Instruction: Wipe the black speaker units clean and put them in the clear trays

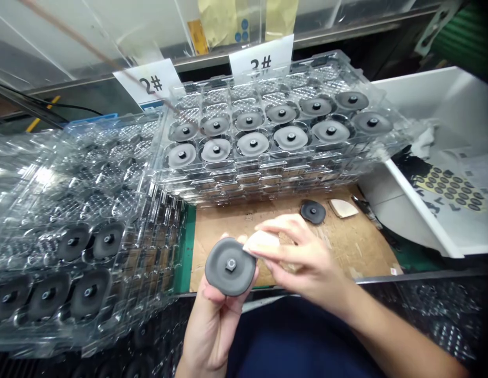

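Note:
My left hand (218, 320) holds a dark grey disc (222, 278) by its edge, its face with a small central hub turned up toward the camera. Between the fingers of my right hand (303, 257) is a white wedge-shaped pad (263, 240), whose tip touches the disc's upper right rim. On the brown cardboard (236, 215) beyond my hands lie a second dark disc (313, 211) and, to its right, another pale wedge-shaped pad (343, 208).
Behind the cardboard stands a stack of clear trays (252, 173) with two rows of grey discs. More clear trays (145, 210) with discs fill the left side. A white bin (421, 210) at the right holds a yellow sheet of black rings (451, 187).

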The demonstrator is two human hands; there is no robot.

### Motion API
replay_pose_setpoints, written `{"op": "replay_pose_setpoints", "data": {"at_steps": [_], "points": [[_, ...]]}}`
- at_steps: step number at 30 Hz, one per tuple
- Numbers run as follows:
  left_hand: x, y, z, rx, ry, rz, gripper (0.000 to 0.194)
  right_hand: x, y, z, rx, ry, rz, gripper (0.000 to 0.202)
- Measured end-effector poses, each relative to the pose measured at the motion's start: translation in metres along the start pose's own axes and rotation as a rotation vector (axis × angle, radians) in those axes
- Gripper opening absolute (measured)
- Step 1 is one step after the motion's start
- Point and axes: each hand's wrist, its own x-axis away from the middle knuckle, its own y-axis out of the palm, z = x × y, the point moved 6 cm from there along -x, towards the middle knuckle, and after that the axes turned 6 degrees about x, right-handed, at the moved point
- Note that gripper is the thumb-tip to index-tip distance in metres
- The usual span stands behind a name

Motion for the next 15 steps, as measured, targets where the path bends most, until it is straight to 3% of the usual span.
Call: {"op": "replay_pose_setpoints", "data": {"at_steps": [4, 7, 15], "points": [[0.001, -0.002, -0.003, -0.055, -0.071, -0.037, 0.053, 0.005, 0.001, -0.006, 0.005, -0.024, -0.049, 0.027], [0.004, -0.001, -0.006, -0.106, -0.081, -0.055, 0.059, 0.004, -0.001, -0.008, 0.058, -0.065, -0.004, 0.023], [0.010, 0.002, 0.001, -0.166, 0.127, -0.006, 0.054, 0.023, 0.002, -0.028, 0.066, 0.010, 0.117, 0.026]]}}
